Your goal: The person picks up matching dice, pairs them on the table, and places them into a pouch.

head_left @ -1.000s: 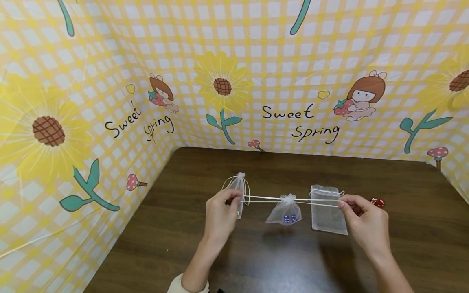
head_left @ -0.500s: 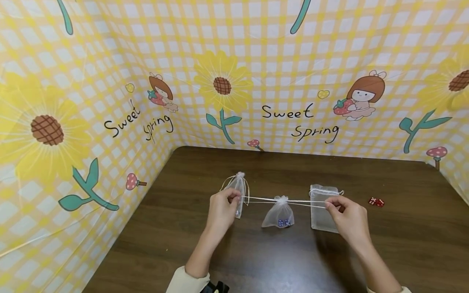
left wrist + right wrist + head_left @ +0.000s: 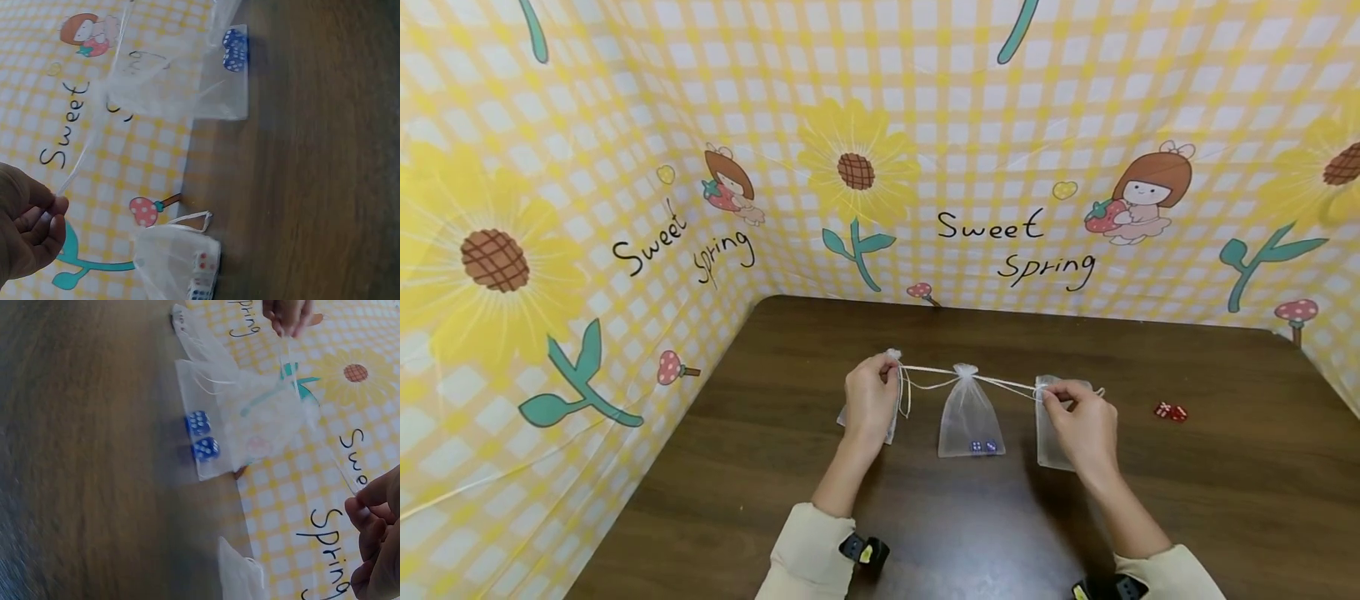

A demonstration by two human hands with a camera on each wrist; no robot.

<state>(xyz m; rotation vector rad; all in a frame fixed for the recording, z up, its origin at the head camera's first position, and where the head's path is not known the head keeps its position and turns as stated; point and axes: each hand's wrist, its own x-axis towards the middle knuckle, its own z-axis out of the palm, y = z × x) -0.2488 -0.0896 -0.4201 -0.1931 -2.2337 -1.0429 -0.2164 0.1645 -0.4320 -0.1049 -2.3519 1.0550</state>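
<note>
A sheer white organza drawstring bag [image 3: 967, 417] with its neck gathered stands between my hands in the head view. Two blue dice [image 3: 203, 436] show through its bottom end in the right wrist view. My left hand [image 3: 871, 398] pinches the white drawstring [image 3: 928, 368] on one side. On the other side my right hand [image 3: 1081, 421] pinches the opposite cord ends between thumb and fingertips. Behind my left hand is a second gathered bag [image 3: 178, 259] with dice inside, partly hidden in the head view. A flat third bag [image 3: 1054, 442] lies partly behind my right hand.
Red dice [image 3: 1171, 412] lie on the dark wooden table [image 3: 1240, 483] at the right. A yellow checked cloth [image 3: 970, 150] with printed flowers hangs behind and along the left side of the table.
Both hands have moved up and away from me in the head view, and the right hand has come in leftward. The bag rose with them and hangs straighter; the cords have slackened a little.
</note>
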